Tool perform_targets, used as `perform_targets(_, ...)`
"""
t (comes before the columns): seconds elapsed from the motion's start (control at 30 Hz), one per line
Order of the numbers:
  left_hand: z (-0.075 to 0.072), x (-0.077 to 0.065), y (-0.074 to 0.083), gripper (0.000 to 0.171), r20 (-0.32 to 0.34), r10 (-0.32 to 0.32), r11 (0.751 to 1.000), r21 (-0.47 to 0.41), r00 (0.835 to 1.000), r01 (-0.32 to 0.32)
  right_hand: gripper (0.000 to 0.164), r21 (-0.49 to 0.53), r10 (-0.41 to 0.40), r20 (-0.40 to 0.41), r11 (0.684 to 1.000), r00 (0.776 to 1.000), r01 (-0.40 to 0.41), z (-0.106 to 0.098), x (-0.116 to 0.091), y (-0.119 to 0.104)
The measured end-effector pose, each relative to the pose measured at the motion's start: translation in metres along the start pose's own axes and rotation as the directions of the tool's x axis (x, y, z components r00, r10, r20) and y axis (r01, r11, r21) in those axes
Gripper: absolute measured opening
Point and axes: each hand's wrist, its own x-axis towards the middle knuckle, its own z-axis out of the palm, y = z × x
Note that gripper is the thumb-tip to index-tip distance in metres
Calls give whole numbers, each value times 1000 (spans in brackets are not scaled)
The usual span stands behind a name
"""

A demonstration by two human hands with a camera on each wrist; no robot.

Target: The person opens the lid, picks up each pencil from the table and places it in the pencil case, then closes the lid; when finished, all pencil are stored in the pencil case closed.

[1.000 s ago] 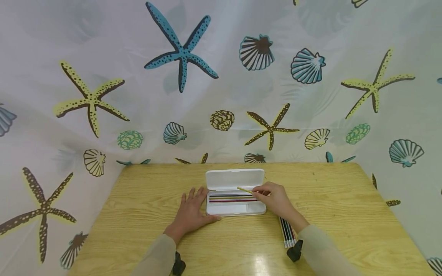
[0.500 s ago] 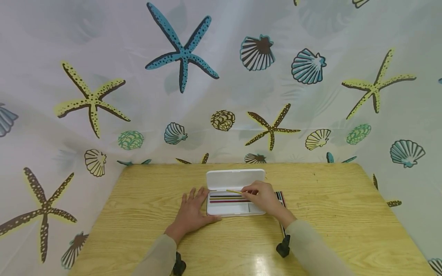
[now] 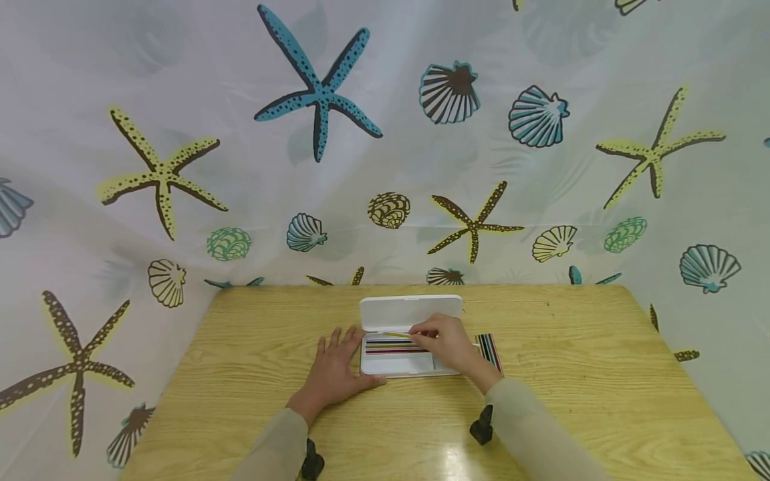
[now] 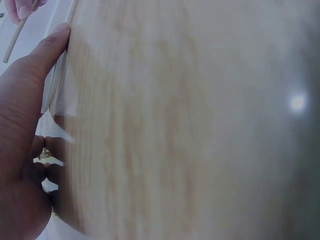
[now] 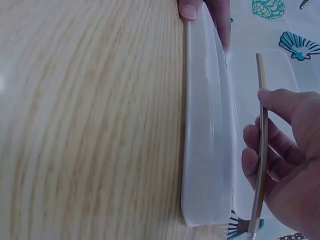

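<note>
A white pencil case (image 3: 397, 365) lies on the table with its lid (image 3: 391, 312) raised at the back. Several pencils (image 3: 388, 347) with dark, yellow and red sides lie along its inside. My left hand (image 3: 331, 377) rests at the case's left end, fingers spread and straight; its thumb (image 4: 52, 45) touches the front edge. Above the case, my right hand (image 3: 448, 344) pinches a yellow pencil (image 5: 262, 145) between thumb and fingers. In the right wrist view the pencil stays apart from the case wall (image 5: 207, 150).
Right of the case, a row of striped pencils (image 3: 488, 351) lies on the wooden table (image 3: 571, 374), partly hidden by my right forearm. A curtain (image 3: 385, 133) printed with starfish and shells hangs behind and at both sides.
My right hand has moved left with the yellow pencil, from the case's right end to over its middle. The left hand and case stay put.
</note>
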Motion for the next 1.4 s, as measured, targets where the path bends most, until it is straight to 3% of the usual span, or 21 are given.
perform_targets(0.6, -2, 1, 1, 109, -14, 10, 1000, 3, 1000, -10, 12, -4, 5, 1, 1000, 1000, -5, 21, 10, -4)
perform_targets(0.93, -1, 0, 0, 110, -11, 22, 1000, -2, 1000, -22, 11, -27, -53, -6, 998, 999, 53, 31, 13, -6)
perform_targets(1.4, -1, -1, -1, 109, -16, 25, 1000, -1, 1000, -25, 11, -15, -22, 34, 1000, 999, 22, 36, 15, -10)
